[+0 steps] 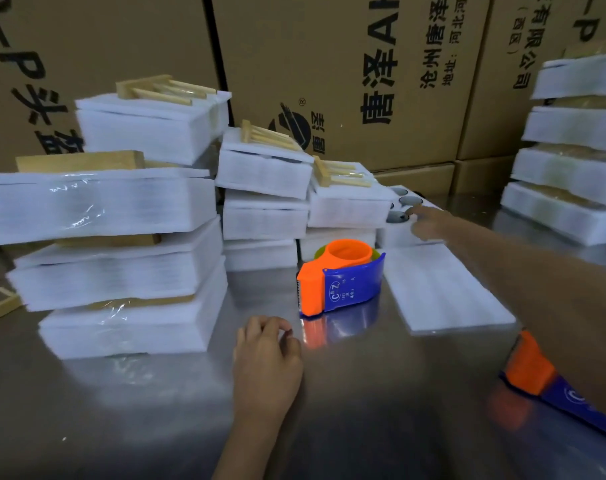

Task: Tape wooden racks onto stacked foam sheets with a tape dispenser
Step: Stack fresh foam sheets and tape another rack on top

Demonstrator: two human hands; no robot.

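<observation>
Our left hand [265, 355] rests loosely curled, holding nothing, just before the tape dispenser [339, 278]; our right hand [428, 221] reaches onto the foam [398, 233], its grip unclear.

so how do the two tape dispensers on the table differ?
The middle tape dispenser stands fully in view on the table, clear of both hands. The right-edge tape dispenser is partly hidden under the right forearm and cut off by the frame. The middle one's orange core shows; the other's doesn't. Both share orange and blue plastic.

Orange-blue tape dispenser [339, 277] (upright) beside foam sheets [440, 289]
</observation>
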